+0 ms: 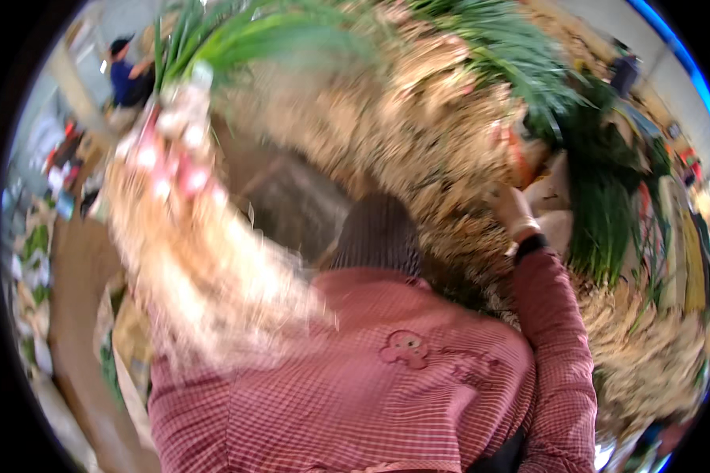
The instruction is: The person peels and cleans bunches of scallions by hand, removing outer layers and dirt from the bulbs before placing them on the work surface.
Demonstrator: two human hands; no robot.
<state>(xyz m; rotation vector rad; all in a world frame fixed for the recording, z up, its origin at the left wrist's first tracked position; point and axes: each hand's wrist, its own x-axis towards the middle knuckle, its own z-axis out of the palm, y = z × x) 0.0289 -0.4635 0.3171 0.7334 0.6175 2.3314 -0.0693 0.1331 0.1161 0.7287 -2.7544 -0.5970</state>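
A bunch of spring onions [170, 169] with pink bulbs is raised on the left, in my left hand [185, 114], which looks pale and gloved and is closed around it. Green leaves rise above the hand, and long pale roots hang below, blurred by motion, across my left sleeve. On the right, my right hand [514, 213] reaches to the edge of a large heap of spring onions [402, 118], whose tangled roots face me. Its fingers are blurred against the roots, so I cannot make out whether they grip anything.
A dark, flat surface [300, 201] lies between the raised bunch and the heap. More leafy bunches [603, 229] and roots [647, 355] lie at the right. One person [126, 75] is at the far left, another [625, 72] at the far right. Brown floor [87, 315] runs along the left.
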